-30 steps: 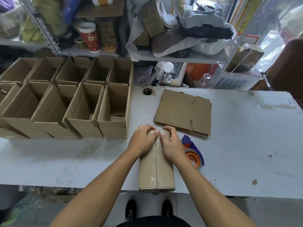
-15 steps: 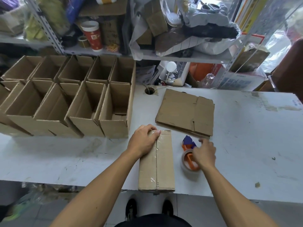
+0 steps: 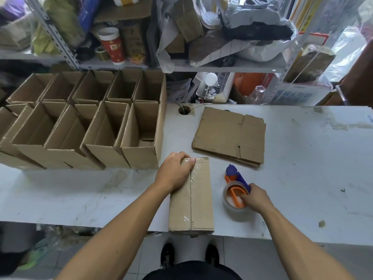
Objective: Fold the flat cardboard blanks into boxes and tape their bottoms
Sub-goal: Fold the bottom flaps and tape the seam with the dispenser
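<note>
A folded cardboard box [image 3: 198, 197] stands bottom-up at the table's near edge, with clear tape along its centre seam. My left hand [image 3: 174, 171] rests over its far left corner, fingers curled over the far edge. To its right my right hand [image 3: 255, 199] grips the tape dispenser [image 3: 235, 194], an orange and purple holder with a clear tape roll, lying on the table. A stack of flat cardboard blanks [image 3: 230, 134] lies beyond, in the middle of the table.
Several open finished boxes [image 3: 86, 126] stand in two rows on the left of the white table [image 3: 312, 168]. A cable hole [image 3: 184, 110] is at the table's back. Cluttered metal shelves [image 3: 222, 65] rise behind. My shoes show below the table edge.
My right hand left the box's far end, moved right and took hold of the tape dispenser. The left hand stayed on the box.
</note>
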